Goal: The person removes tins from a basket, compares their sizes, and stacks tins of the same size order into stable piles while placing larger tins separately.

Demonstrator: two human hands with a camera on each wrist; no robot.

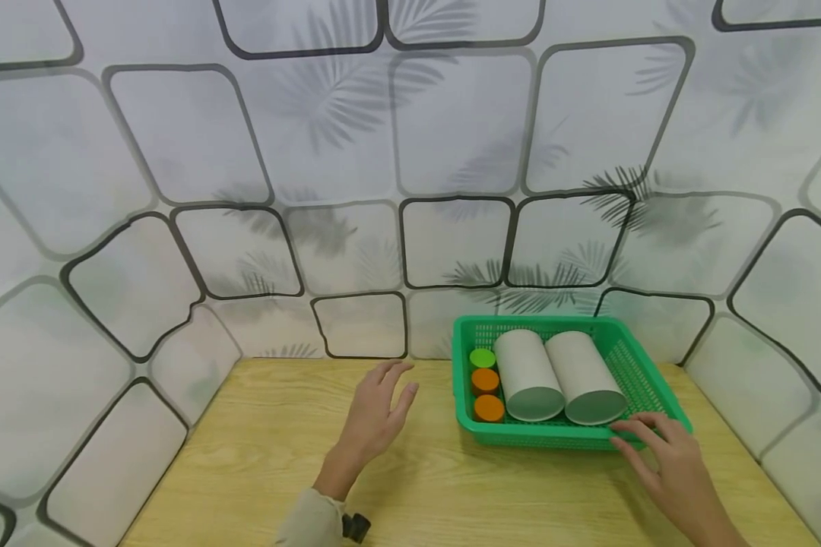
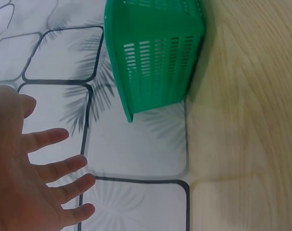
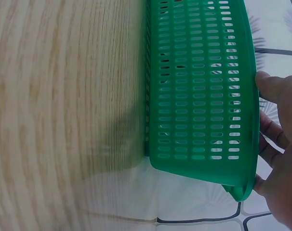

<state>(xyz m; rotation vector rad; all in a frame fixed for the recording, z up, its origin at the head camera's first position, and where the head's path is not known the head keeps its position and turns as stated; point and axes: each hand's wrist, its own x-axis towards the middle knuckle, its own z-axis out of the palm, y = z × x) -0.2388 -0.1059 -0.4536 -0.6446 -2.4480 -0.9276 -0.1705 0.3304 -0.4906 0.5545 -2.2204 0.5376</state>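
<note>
A green plastic basket [image 1: 550, 439] with slotted walls stands on the wooden table. Inside lie two white cylinders [image 1: 528, 380] side by side, with a green lid [image 1: 482, 359] and two orange lids [image 1: 485, 381] in a row to their left. My right hand [image 1: 670, 463] is at the basket's front right corner. Its fingertips lie over the rim and its thumb [image 3: 267, 84] is at the rim's edge, fingers loosely bent. Left of the basket and apart from it, my left hand [image 1: 375, 414] hovers above the table with fingers spread and nothing held.
The light wood table [image 1: 246, 456] extends to the left and in front of the basket. A patterned wall covering [image 1: 356, 327] closes in the back and both sides. The basket stands close to the back wall. A dark wrist strap [image 1: 356, 526] shows at the left sleeve.
</note>
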